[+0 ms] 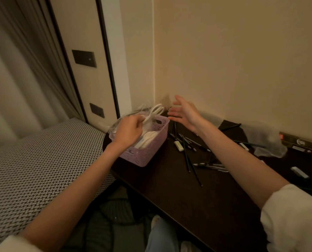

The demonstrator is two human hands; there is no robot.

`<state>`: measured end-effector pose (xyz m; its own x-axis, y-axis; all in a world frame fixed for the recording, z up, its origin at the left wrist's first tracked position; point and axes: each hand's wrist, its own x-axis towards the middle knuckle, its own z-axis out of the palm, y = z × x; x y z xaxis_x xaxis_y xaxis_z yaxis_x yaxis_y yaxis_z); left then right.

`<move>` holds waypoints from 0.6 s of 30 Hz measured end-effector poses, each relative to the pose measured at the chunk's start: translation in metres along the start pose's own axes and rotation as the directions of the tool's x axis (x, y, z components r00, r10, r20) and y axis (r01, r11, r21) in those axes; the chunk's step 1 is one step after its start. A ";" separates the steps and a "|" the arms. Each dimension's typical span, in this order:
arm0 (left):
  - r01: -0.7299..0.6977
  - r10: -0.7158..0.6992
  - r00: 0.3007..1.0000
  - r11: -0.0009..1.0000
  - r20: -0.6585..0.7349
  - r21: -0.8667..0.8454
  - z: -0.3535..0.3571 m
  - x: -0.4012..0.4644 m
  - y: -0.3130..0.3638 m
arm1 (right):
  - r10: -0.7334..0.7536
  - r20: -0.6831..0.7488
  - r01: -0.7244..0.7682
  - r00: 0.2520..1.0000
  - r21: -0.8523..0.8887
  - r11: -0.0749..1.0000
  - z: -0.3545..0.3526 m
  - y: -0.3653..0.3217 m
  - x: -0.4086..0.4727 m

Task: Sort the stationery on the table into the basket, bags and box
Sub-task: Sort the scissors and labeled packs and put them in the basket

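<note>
From the head view I see my left hand [128, 131] over the lilac basket [151, 151] at the table's [178, 197] far left, fingers pinched shut around the white handles of a clear bag [152, 112] that sits in the basket with pale items under it. My right hand [185, 111] hangs just beside the basket's far corner, palm turned in, fingers spread wide and holding nothing. The rest of the stationery lies on the dark top to the right: a loose heap of pens [191, 151], a white eraser [178, 144] among them, another eraser [299, 172] well apart near the right edge, a crumpled clear bag [267, 142] and a dark box [302, 141] against the wall. My guess is the step in hand is opening this bag for filling. To do it well I would bring the right hand to the second handle, pull the mouth wide and keep it upright in the basket, so that pens slide in lengthwise without snagging the plastic or tipping the basket off the near edge.
</note>
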<state>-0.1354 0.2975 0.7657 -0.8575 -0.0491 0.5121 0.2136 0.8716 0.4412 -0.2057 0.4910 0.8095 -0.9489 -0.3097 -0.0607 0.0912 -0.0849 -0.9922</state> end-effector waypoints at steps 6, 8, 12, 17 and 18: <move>-0.071 0.067 0.997 0.951 0.026 0.301 0.010 -0.012 -0.012 | 0.136 0.100 -0.147 0.986 0.111 0.983 0.023 0.019 0.034; -0.095 0.079 0.995 0.942 0.061 0.321 0.016 -0.013 -0.016 | 0.121 0.054 -0.122 0.991 0.029 0.992 0.031 0.024 0.043; -0.199 0.162 0.956 0.971 0.243 0.133 0.025 -0.013 -0.032 | 0.035 -0.080 -0.063 0.996 -0.375 0.925 0.038 0.036 0.057; -0.183 0.179 0.941 0.983 0.286 -0.014 0.022 -0.020 -0.040 | -0.114 -0.172 0.011 0.978 -0.511 0.860 0.041 0.048 0.067; -0.183 0.182 0.945 0.983 0.271 -0.022 0.021 -0.020 -0.042 | -0.137 -0.175 0.024 0.975 -0.528 0.849 0.041 0.052 0.070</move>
<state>-0.1369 0.2719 0.7213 -0.8984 0.2445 0.3649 0.3774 0.8548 0.3562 -0.2547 0.4261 0.7586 -0.9906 -0.1242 0.0577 -0.1051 0.4201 -0.9014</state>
